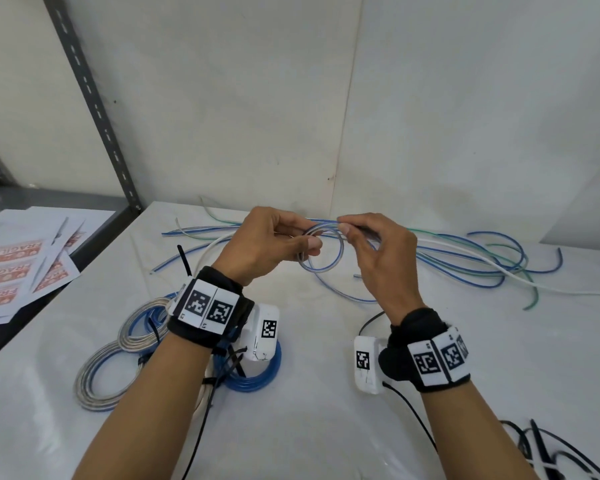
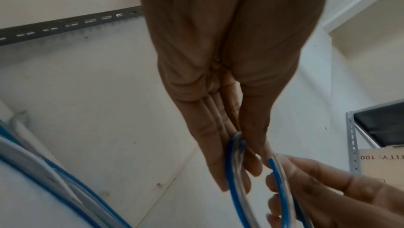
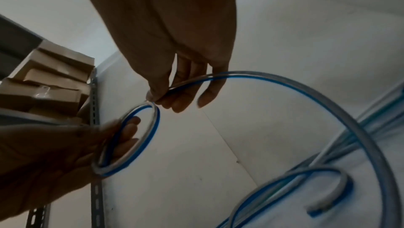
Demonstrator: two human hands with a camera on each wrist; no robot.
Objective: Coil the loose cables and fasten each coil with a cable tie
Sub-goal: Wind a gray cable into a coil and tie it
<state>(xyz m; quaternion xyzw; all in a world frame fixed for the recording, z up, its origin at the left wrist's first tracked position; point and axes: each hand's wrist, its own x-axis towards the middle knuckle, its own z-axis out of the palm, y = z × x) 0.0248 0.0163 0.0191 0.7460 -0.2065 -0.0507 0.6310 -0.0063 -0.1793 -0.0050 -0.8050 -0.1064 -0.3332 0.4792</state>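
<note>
While the left hand (image 1: 271,244) grips the small coil (image 1: 321,251) and the right hand (image 1: 378,251) pinches the clear-and-blue cable (image 3: 284,83) (it looks springy), a slip could let it pop open.

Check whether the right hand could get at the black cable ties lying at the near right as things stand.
Probably not yet: the right hand pinches the clear-blue cable it is winding with the left hand. Nothing lies between it and the black cable ties.

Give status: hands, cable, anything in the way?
Left hand grips small clear-blue coil. Right hand pinches the cable, feeding the next loop. Tail trails into loose cables on table; possible snag. No tie on yet.
</note>
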